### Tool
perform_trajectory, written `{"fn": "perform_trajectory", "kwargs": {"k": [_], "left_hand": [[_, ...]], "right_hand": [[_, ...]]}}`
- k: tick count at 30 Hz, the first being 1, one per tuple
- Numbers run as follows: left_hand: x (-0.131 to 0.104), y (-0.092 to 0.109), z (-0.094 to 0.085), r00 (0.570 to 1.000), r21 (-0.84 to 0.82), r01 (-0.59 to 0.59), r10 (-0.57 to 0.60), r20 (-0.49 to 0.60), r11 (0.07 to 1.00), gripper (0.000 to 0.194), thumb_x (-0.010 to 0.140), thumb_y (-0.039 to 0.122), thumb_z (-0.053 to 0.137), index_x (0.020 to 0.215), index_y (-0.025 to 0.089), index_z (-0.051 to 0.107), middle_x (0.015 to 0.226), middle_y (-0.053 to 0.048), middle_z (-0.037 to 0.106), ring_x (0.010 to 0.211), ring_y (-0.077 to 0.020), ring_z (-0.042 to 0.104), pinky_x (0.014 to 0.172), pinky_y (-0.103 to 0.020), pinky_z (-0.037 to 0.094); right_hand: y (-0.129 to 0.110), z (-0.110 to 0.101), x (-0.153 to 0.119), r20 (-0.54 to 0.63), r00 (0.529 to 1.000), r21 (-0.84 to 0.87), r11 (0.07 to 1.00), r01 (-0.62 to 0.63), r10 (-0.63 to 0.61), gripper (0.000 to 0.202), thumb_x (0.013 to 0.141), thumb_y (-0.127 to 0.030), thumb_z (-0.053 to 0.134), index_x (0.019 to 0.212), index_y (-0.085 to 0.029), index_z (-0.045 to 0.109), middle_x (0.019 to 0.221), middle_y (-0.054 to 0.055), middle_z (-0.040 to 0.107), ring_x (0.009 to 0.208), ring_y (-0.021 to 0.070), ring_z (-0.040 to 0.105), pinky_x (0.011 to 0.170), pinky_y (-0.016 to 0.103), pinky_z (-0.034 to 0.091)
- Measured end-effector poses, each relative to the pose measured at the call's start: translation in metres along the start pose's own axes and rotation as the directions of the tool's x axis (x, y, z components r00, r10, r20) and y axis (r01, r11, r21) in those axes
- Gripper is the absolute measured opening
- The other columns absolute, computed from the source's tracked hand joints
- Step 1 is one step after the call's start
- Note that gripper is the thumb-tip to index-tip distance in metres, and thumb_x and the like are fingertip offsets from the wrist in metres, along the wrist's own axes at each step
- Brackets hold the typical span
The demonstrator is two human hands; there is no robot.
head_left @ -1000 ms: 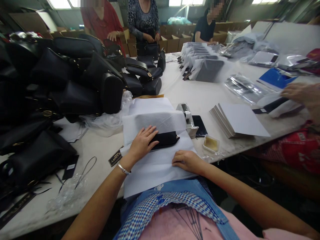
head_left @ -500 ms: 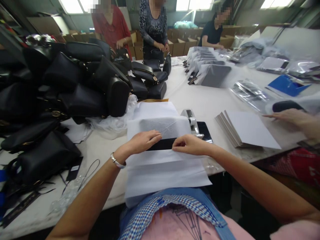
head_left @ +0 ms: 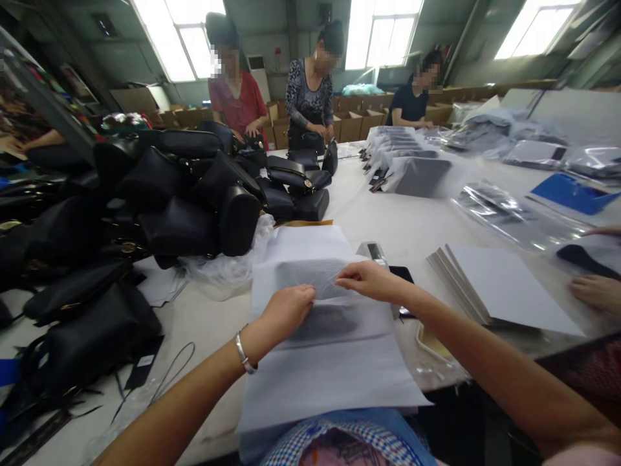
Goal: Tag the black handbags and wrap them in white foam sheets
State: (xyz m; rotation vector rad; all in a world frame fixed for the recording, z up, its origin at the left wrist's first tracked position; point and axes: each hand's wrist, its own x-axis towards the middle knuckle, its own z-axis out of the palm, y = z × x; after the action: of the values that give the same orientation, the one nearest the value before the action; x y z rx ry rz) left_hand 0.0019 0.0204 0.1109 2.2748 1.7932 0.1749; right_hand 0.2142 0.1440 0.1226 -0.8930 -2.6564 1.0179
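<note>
White tissue paper [head_left: 334,369] lies in front of me, folded over a dark flat item that shows through as a grey shape. My left hand [head_left: 288,310], with a silver bangle at the wrist, pinches the paper's fold edge near the middle. My right hand [head_left: 366,279] is closed just above the upper part of the paper, its fingertips pressed together; what they hold, if anything, is too small to make out. Beside that hand stands a tape dispenser [head_left: 373,251], partly hidden, with a dark phone [head_left: 402,274] close by.
Black handbags [head_left: 179,226] are heaped at the left. A stack of white boards [head_left: 514,285] lies at the right, near a co-worker's hand [head_left: 599,291]. Tissue-wrapped items [head_left: 422,176] stand in a row farther back. Clear plastic bags [head_left: 504,207] lie nearby. Several people work across the table.
The tissue paper now covers the black strip that showed between my hands. My right hand has moved up onto the upper paper, and my left hand has closed on the edge. The view has tilted upward.
</note>
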Motion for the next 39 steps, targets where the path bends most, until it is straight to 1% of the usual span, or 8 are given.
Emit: {"fn": "perform_trajectory", "kwargs": {"k": [6,11,14,20,27,32,36,39], "left_hand": [[-0.001,-0.003,0.012,0.996,0.015,0.037,-0.035,-0.082,0.999,0.018,0.098,0.016,0.044,0.102,0.021,0.061,0.097,-0.006,0.073,0.087,-0.022,0.071,0.069,-0.028,0.05],[0.001,-0.009,0.016,0.995,0.067,0.043,-0.036,-0.097,0.997,0.018,0.096,0.012,0.045,0.1,0.022,0.06,0.088,-0.005,0.074,0.079,-0.0212,0.071,0.064,-0.026,0.048],[0.002,-0.014,0.016,0.994,0.11,0.048,-0.037,-0.099,0.993,0.018,0.094,0.011,0.048,0.101,0.022,0.06,0.084,-0.005,0.075,0.075,-0.0217,0.072,0.061,-0.025,0.047],[0.011,-0.026,0.015,0.99,0.142,0.064,-0.045,-0.136,0.988,0.016,0.1,0.027,0.048,0.099,0.023,0.063,0.078,-0.005,0.075,0.069,-0.0228,0.072,0.056,-0.025,0.044],[0.02,-0.038,0.022,0.969,0.141,0.057,-0.021,-0.245,0.988,0.016,0.098,0.034,0.054,0.103,0.023,0.065,0.08,-0.003,0.076,0.071,-0.0212,0.073,0.058,-0.024,0.047],[0.019,-0.046,0.025,0.925,0.163,0.078,-0.01,-0.38,0.984,0.029,0.099,0.021,0.052,0.126,0.02,0.061,0.104,-0.01,0.076,0.093,-0.0236,0.072,0.085,-0.038,0.055],[0.013,-0.029,0.036,0.806,0.244,-0.007,0.15,-0.572,0.97,0.037,0.099,0.011,0.045,0.134,0.018,0.056,0.133,-0.01,0.065,0.127,-0.0238,0.058,0.116,-0.051,0.034],[0.01,-0.008,0.057,0.851,0.257,-0.085,0.204,-0.484,0.963,0.031,0.1,0.015,0.046,0.126,0.018,0.062,0.133,-0.007,0.066,0.126,-0.0235,0.059,0.112,-0.048,0.041]], "right_hand": [[-0.017,0.031,-0.043,-0.267,0.918,-0.438,0.886,0.154,-0.292,0.058,0.085,-0.045,0.071,0.136,-0.022,0.054,0.134,0.012,0.062,0.122,0.0313,0.057,0.11,0.052,0.039],[0.006,0.045,-0.023,-0.268,0.914,-0.511,0.849,0.133,-0.304,0.019,0.088,-0.014,0.064,0.104,-0.023,0.065,0.094,0.005,0.073,0.099,0.024,0.066,0.116,0.055,0.029],[0.019,0.042,-0.009,-0.278,0.905,-0.49,0.858,0.155,-0.322,0.013,0.087,-0.01,0.061,0.087,-0.023,0.064,0.103,0.005,0.073,0.101,0.0229,0.066,0.109,0.048,0.04],[0.032,0.04,0.002,-0.278,0.921,-0.388,0.909,0.154,-0.274,0.015,0.088,-0.011,0.059,0.093,-0.023,0.065,0.115,0.003,0.072,0.103,0.0217,0.068,0.088,0.034,0.054],[0.043,0.041,0.016,-0.347,0.889,-0.378,0.912,0.158,-0.298,0.01,0.089,-0.025,0.07,0.098,-0.022,0.069,0.1,0.004,0.076,0.092,0.0207,0.07,0.1,0.039,0.046],[0.047,0.043,0.02,-0.39,0.875,-0.36,0.922,0.141,-0.286,0.007,0.089,-0.026,0.07,0.095,-0.023,0.069,0.094,0.003,0.075,0.087,0.0196,0.068,0.095,0.036,0.047],[0.047,0.046,0.024,-0.41,0.878,-0.383,0.92,0.081,-0.248,0.007,0.088,-0.028,0.071,0.088,-0.022,0.068,0.087,0.002,0.073,0.086,0.0215,0.064,0.085,0.035,0.048],[0.045,0.048,0.028,-0.407,0.884,-0.412,0.91,0.046,-0.229,0.008,0.092,-0.029,0.066,0.087,-0.023,0.066,0.088,0.002,0.073,0.087,0.0218,0.064,0.091,0.036,0.047]]}}
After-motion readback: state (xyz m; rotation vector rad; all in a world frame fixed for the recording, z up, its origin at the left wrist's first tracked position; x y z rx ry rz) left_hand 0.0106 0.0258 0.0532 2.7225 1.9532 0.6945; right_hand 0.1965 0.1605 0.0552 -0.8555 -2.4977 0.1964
